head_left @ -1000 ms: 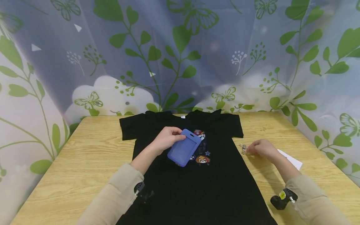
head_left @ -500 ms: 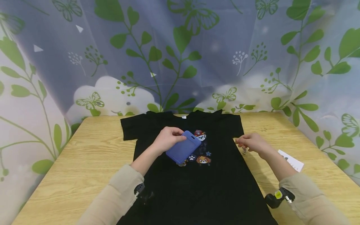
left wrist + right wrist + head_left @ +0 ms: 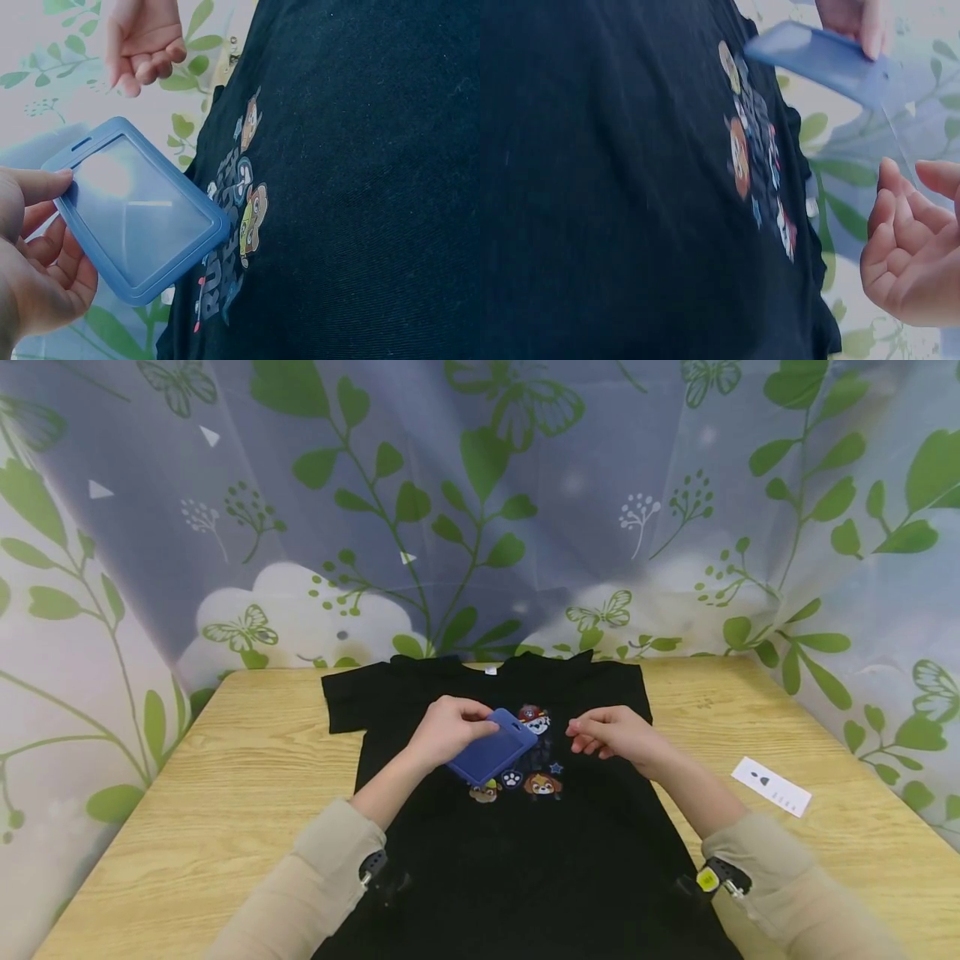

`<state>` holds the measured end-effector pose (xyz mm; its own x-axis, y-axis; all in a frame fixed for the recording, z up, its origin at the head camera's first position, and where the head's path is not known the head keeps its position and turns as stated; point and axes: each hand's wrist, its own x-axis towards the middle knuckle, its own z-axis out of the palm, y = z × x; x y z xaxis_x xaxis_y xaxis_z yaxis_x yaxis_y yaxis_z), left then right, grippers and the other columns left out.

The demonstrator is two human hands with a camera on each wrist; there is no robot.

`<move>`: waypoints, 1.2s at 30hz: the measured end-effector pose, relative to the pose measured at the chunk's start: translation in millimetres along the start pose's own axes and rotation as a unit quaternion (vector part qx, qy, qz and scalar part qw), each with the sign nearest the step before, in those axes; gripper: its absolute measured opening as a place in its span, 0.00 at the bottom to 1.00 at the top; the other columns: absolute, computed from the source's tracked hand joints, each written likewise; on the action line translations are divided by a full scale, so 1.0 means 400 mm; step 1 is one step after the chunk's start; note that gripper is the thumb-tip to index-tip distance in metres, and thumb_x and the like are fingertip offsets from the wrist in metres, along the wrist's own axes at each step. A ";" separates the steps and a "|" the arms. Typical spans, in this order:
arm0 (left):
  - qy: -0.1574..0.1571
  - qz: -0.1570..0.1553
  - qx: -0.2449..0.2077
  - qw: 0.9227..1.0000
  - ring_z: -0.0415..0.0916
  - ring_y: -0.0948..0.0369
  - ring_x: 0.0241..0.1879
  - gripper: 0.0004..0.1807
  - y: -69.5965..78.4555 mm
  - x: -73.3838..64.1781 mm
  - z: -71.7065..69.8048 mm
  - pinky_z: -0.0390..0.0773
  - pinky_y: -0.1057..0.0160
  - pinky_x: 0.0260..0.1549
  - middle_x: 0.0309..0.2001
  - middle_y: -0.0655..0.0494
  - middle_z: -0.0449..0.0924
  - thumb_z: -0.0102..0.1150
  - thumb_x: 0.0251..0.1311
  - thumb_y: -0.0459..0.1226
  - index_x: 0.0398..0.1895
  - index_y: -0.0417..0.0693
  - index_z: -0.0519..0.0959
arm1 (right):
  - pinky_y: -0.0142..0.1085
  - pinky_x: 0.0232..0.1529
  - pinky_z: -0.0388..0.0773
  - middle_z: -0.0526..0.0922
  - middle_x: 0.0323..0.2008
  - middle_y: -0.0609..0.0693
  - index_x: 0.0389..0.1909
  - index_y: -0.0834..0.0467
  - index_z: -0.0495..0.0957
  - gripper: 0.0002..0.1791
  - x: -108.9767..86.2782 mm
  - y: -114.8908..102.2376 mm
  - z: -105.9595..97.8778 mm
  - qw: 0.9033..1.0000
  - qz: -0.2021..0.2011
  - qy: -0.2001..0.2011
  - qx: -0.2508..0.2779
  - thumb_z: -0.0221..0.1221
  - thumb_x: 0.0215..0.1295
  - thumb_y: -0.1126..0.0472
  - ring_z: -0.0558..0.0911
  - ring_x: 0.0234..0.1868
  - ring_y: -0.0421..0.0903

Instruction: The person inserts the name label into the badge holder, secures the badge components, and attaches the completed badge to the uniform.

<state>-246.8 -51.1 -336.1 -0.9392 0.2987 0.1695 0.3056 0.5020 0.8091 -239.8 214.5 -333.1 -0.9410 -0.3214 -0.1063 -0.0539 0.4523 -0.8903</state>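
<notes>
Right hand (image 3: 618,737) shifts left, now over the shirt (image 3: 525,868).
Left hand (image 3: 447,731) pinches the blue holder (image 3: 491,752) above the print (image 3: 542,785); whether the loosely curled right hand grips anything, I cannot tell.

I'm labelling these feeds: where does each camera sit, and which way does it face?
Head: on the head, facing forward and down at the black T-shirt; left hand, right hand and sleeves show.
Left wrist: worn there, facing the blue card holder; both hands show.
Right wrist: worn there, facing across the T-shirt; both hands show.
Both wrist views share card holder and shirt print.
</notes>
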 end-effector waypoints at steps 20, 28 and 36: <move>0.000 0.019 0.014 1.000 0.76 0.61 0.29 0.10 -0.006 0.007 0.011 0.74 0.64 0.30 0.31 0.54 0.82 0.63 0.54 0.39 0.37 0.42 0.84 | 0.34 0.30 0.71 0.83 0.24 0.48 0.43 0.67 0.77 0.13 0.036 -0.022 0.099 0.997 -0.016 -0.008 0.073 0.58 0.62 0.63 0.79 0.28 0.45; -0.004 0.022 0.011 1.000 0.77 0.61 0.29 0.11 -0.001 0.006 0.011 0.74 0.64 0.32 0.31 0.53 0.83 0.64 0.53 0.39 0.36 0.42 0.84 | 0.35 0.30 0.72 0.82 0.23 0.49 0.43 0.68 0.77 0.14 0.041 -0.021 0.110 0.997 -0.016 -0.014 0.070 0.58 0.63 0.60 0.79 0.26 0.45; -0.017 0.025 -0.003 1.000 0.77 0.62 0.30 0.12 -0.001 0.004 0.008 0.74 0.64 0.32 0.32 0.55 0.82 0.63 0.55 0.41 0.36 0.43 0.83 | 0.35 0.31 0.73 0.84 0.24 0.50 0.45 0.69 0.79 0.17 0.046 -0.013 0.106 0.998 -0.025 0.015 0.058 0.59 0.62 0.59 0.80 0.27 0.45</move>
<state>-248.0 -48.3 -337.9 -0.9170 0.3509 0.1898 0.3504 0.4810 0.8037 -242.5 171.1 -349.3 -0.9479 -0.3150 -0.0481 -0.0639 0.3359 -0.9397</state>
